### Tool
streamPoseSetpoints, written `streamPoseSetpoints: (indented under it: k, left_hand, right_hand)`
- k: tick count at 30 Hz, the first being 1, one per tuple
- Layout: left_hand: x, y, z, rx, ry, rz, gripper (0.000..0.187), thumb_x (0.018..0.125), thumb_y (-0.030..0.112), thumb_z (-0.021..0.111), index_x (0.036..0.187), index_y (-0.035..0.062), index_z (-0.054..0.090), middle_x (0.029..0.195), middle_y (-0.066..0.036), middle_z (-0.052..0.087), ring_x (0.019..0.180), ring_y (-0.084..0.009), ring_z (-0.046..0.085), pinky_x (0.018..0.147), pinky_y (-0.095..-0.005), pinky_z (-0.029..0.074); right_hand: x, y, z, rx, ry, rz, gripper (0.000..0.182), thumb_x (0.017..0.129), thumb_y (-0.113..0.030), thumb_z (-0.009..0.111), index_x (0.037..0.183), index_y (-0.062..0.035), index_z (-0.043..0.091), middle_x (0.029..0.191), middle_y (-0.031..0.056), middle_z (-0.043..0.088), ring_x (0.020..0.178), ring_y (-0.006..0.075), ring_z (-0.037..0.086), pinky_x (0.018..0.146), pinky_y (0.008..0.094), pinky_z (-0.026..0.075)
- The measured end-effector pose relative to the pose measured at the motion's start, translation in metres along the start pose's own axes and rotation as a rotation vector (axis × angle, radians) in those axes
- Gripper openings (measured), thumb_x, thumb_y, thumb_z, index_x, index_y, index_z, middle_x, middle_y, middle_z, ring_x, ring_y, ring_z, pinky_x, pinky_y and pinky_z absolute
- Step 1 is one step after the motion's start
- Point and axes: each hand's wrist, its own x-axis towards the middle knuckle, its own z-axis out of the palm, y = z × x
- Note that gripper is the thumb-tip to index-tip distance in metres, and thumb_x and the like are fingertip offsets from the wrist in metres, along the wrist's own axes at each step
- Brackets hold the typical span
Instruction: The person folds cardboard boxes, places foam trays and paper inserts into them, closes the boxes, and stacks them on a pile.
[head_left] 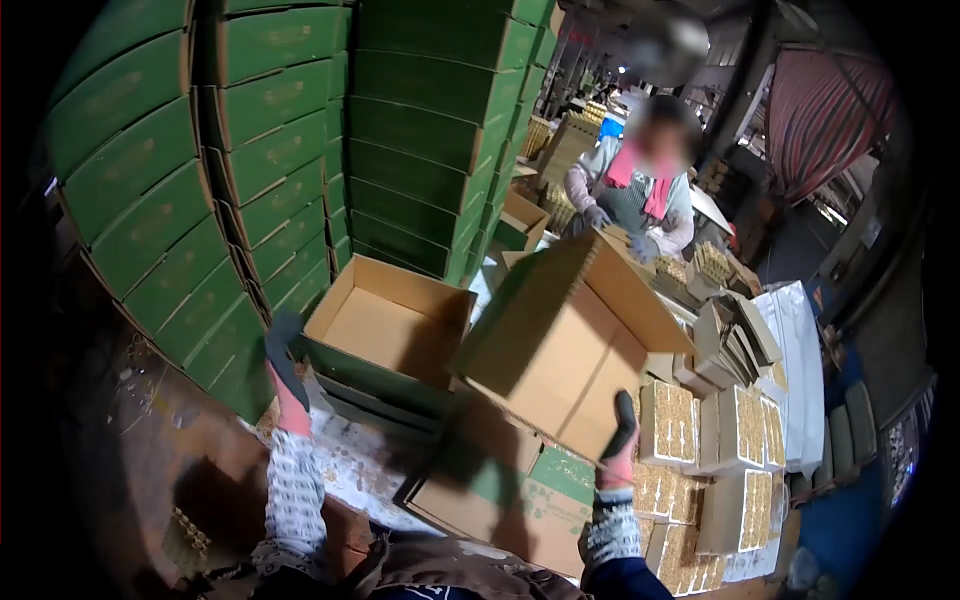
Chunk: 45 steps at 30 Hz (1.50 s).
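My right hand (622,445), in a pink and dark-grey glove, grips the near right edge of an open cardboard box (560,340). That box is tilted up, its brown inside facing me, the thumb over the wall. My left hand (287,370), gloved the same way, is held with fingers stretched upward beside the left corner of another open box (385,315). This second box has green outer walls and stands upright on flattened green cardboard (375,405). Beneath the tilted box lies green and brown printed cardboard (520,500).
Tall stacks of green boxes (270,140) rise at the left and behind. At the right stand blocks of packed golden pieces in card sleeves (735,430). Across the work area a person (640,190) in gloves handles cardboard. Flat card pieces (735,340) lean in a box.
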Motion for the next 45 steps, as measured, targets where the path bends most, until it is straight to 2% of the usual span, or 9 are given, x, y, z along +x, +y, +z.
streamPoseSetpoints:
  k: [9, 14, 18, 21, 26, 30, 32, 39, 45]
  left_hand:
    - [0.002, -0.08, 0.005, -0.088, -0.154, -0.26, 0.047, 0.096, 0.024, 0.035, 0.134, -0.0041, 0.035, 0.132, -0.014, 0.044, 0.122, -0.0227, 0.041, 0.107, -0.0328, 0.026]
    - [-0.026, -0.018, 0.027, 0.058, -0.159, -0.35, 0.052, 0.088, 0.004, 0.049, 0.136, -0.0015, 0.029, 0.135, -0.015, 0.038, 0.123, -0.0243, 0.037, 0.105, -0.0333, 0.028]
    - [-0.123, -0.022, 0.022, 0.08, 0.153, -0.4, 0.065, 0.082, -0.001, 0.056, 0.138, -0.002, 0.024, 0.141, -0.017, 0.029, 0.128, -0.0256, 0.032, 0.108, -0.0346, 0.024]
    - [-0.215, -0.019, 0.042, 0.575, -0.465, -0.301, 0.072, 0.076, 0.017, 0.069, 0.136, 0.0006, 0.032, 0.129, -0.017, 0.046, 0.12, -0.0263, 0.043, 0.102, -0.038, 0.032]
    - [-0.228, 0.053, 0.093, 1.275, -1.452, 0.078, 0.105, 0.07, 0.06, 0.063, 0.144, 0.0054, 0.012, 0.134, -0.035, 0.027, 0.123, -0.0444, 0.037, 0.098, -0.0491, 0.034]
    - [-0.173, 0.132, 0.14, 0.968, -1.795, 0.595, 0.08, 0.074, 0.046, 0.061, 0.136, 0.004, 0.034, 0.106, -0.019, 0.053, 0.072, -0.0287, 0.06, 0.063, -0.0448, 0.045]
    - [-0.166, 0.156, 0.158, 0.736, -2.108, 0.728, 0.071, 0.08, 0.04, 0.06, 0.135, 0.0023, 0.034, 0.113, -0.017, 0.052, 0.077, -0.0242, 0.06, 0.065, -0.0395, 0.047]
    - [-0.18, 0.159, 0.189, 0.235, -2.168, -0.178, 0.062, 0.079, 0.043, 0.06, 0.121, 0.0001, 0.045, 0.114, -0.022, 0.055, 0.107, -0.0309, 0.053, 0.089, -0.0413, 0.042]
    - [-0.157, 0.096, 0.189, -0.084, -1.443, -0.558, 0.055, 0.081, 0.022, 0.066, 0.125, -0.0001, 0.044, 0.108, -0.012, 0.06, 0.096, -0.022, 0.059, 0.083, -0.0357, 0.047]
  right_hand:
    - [0.077, 0.101, 0.136, -1.431, -0.628, -0.328, 0.056, 0.085, -0.029, 0.053, 0.136, -0.0173, 0.034, 0.106, 0.0363, 0.049, 0.098, 0.0494, 0.051, 0.086, 0.0424, 0.046]
    - [0.071, 0.095, 0.088, -0.63, -0.672, 0.11, 0.042, 0.094, -0.03, 0.046, 0.126, -0.0025, 0.046, 0.092, 0.0088, 0.062, 0.077, 0.016, 0.056, 0.07, 0.0307, 0.047]
    - [-0.017, 0.12, -0.054, -1.286, 0.063, -0.242, 0.052, 0.089, -0.034, 0.05, 0.126, 0.0026, 0.044, 0.11, 0.0254, 0.057, 0.098, 0.0367, 0.056, 0.088, 0.0423, 0.043]
    - [-0.111, 0.21, -0.276, -1.752, 0.418, 0.03, 0.073, 0.084, -0.051, 0.051, 0.128, 0.0045, 0.038, 0.117, 0.0279, 0.05, 0.11, 0.0424, 0.049, 0.092, 0.0463, 0.041]
    - [-0.203, 0.071, -0.232, -0.769, 0.113, 1.069, 0.048, 0.087, -0.036, 0.056, 0.126, -0.0091, 0.048, 0.119, 0.0124, 0.053, 0.097, 0.0249, 0.057, 0.073, 0.0356, 0.052]
    - [-0.173, -0.038, -0.207, -0.824, 0.216, 0.224, 0.058, 0.092, -0.042, 0.048, 0.135, -0.0047, 0.038, 0.127, 0.0133, 0.047, 0.091, 0.0185, 0.058, 0.059, 0.0312, 0.054]
    - [-0.151, -0.074, -0.193, -0.033, 0.579, 0.159, 0.075, 0.086, -0.055, 0.045, 0.139, -0.0044, 0.03, 0.141, 0.0206, 0.033, 0.127, 0.0358, 0.036, 0.1, 0.0422, 0.037]
    - [-0.103, -0.007, -0.152, -0.503, 0.647, -0.338, 0.068, 0.09, -0.017, 0.051, 0.144, 0.0, 0.012, 0.148, 0.0193, 0.018, 0.136, 0.0279, 0.019, 0.109, 0.0319, 0.015]
    - [-0.11, -0.026, -0.135, -0.814, 0.536, -0.585, 0.056, 0.081, -0.013, 0.059, 0.133, -0.006, 0.039, 0.113, 0.0118, 0.052, 0.104, 0.0236, 0.051, 0.088, 0.0347, 0.04]
